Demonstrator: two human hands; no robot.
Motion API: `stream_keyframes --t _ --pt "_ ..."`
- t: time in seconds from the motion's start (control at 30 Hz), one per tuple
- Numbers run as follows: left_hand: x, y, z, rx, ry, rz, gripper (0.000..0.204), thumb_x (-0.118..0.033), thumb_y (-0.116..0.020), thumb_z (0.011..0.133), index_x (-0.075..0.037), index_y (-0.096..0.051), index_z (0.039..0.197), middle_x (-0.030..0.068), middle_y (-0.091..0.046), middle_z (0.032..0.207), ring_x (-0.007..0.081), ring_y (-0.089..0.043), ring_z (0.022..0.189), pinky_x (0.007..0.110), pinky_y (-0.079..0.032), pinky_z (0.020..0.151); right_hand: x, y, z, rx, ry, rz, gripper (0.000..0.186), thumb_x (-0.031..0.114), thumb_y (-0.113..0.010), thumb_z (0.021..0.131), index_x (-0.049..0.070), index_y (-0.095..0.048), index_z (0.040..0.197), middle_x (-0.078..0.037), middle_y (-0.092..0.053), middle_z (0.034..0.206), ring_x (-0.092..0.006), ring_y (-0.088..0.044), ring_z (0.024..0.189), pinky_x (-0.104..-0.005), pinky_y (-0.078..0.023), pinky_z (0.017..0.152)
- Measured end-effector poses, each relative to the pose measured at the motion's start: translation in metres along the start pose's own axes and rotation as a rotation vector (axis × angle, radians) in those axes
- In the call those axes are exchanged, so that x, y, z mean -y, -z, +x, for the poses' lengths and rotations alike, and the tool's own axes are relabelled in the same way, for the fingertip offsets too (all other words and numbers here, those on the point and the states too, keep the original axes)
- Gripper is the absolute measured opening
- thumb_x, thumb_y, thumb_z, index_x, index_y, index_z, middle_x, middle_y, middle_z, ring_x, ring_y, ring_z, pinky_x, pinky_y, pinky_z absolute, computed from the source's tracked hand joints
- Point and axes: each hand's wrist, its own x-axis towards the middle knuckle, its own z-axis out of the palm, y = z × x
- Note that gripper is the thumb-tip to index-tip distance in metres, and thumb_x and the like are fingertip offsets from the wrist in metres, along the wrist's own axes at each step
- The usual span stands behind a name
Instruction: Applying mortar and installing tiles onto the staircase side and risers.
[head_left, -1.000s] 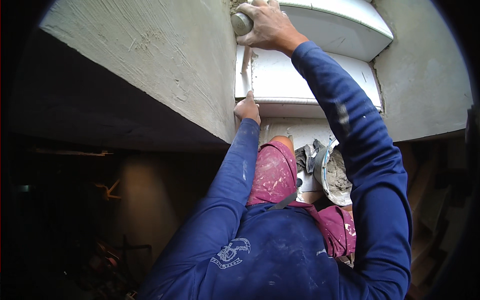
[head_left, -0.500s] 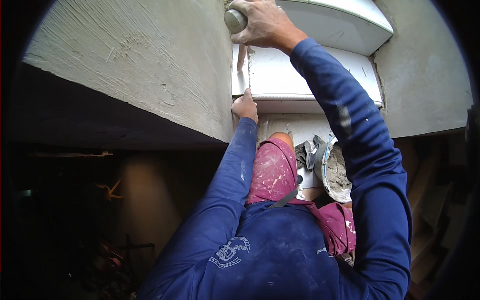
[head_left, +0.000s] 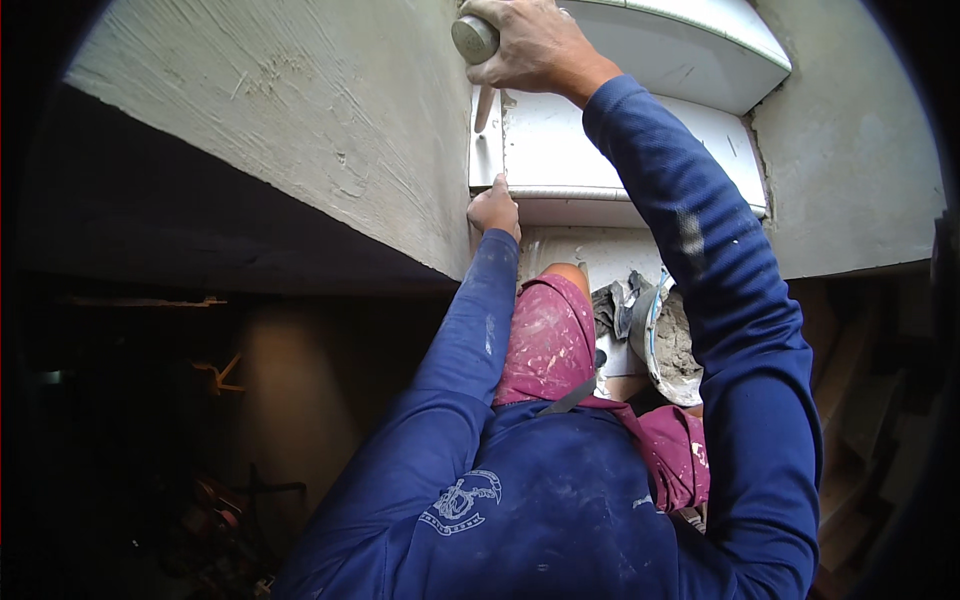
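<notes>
My right hand grips the head of a mallet, whose round grey end faces me. Its wooden handle points down at a narrow white tile strip; whether the handle tip touches the strip is hard to tell. The strip lies against the left wall, beside the wide white tile tread, with a rough joint between them. At the strip's front edge my left hand is closed, one finger laid on top by the joint and the other fingers mostly hidden.
A higher white step rises beyond. Rough plastered walls stand left and right. By my knees sits a bucket of grey mortar, next to a dark crumpled cloth or bag. Below the left wall's edge lies a dark, lower area.
The view has shifted slightly. The mallet's handle stands at a slightly different tilt over the strip. Both hands keep nearly the same places.
</notes>
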Motion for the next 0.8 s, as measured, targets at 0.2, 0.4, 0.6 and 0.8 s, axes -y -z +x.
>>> stream_keyframes --t 0.2,0.4,0.6,0.8 --pt "0.003 -0.002 0.006 -0.021 -0.014 0.015 0.03 -0.026 -0.068 0.086 0.003 -0.062 0.077 0.0061 -0.057 0.063 0.0151 -0.049 0.048 0.031 -0.04 0.046 0.002 0.004 0.004 0.1 -0.036 0.091 0.043 0.03 -0.068 0.063 0.01 -0.059 0.1 -0.017 -0.056 0.103 -0.039 -0.052 0.106 -0.0493 -0.048 0.082" --pt "0.004 -0.002 0.005 -0.029 0.008 0.047 0.037 -0.028 -0.07 0.084 0.008 -0.064 0.08 0.01 -0.063 0.071 0.0163 -0.057 0.058 0.031 -0.048 0.055 0.005 0.001 -0.004 0.013 0.017 0.004 0.042 0.03 -0.069 0.062 0.01 -0.06 0.098 -0.017 -0.055 0.103 -0.0384 -0.053 0.102 -0.0483 -0.049 0.08" --pt "0.006 -0.004 0.01 -0.065 0.002 0.054 0.034 -0.025 -0.07 0.084 0.008 -0.065 0.082 0.0118 -0.065 0.074 0.0175 -0.059 0.06 0.034 -0.048 0.057 0.006 -0.004 0.002 0.029 0.011 -0.023 0.038 0.028 -0.069 0.061 0.011 -0.059 0.094 -0.017 -0.054 0.102 -0.0387 -0.054 0.099 -0.0498 -0.05 0.076" --pt "0.013 0.0 0.013 -0.059 -0.127 0.104 0.03 -0.027 -0.069 0.085 -0.001 -0.058 0.072 0.0061 -0.057 0.063 0.0156 -0.048 0.045 0.032 -0.038 0.043 0.01 -0.014 0.002 0.108 -0.01 -0.071 0.05 0.033 -0.072 0.06 0.015 -0.06 0.105 -0.014 -0.054 0.106 -0.0378 -0.05 0.106 -0.0495 -0.05 0.081"
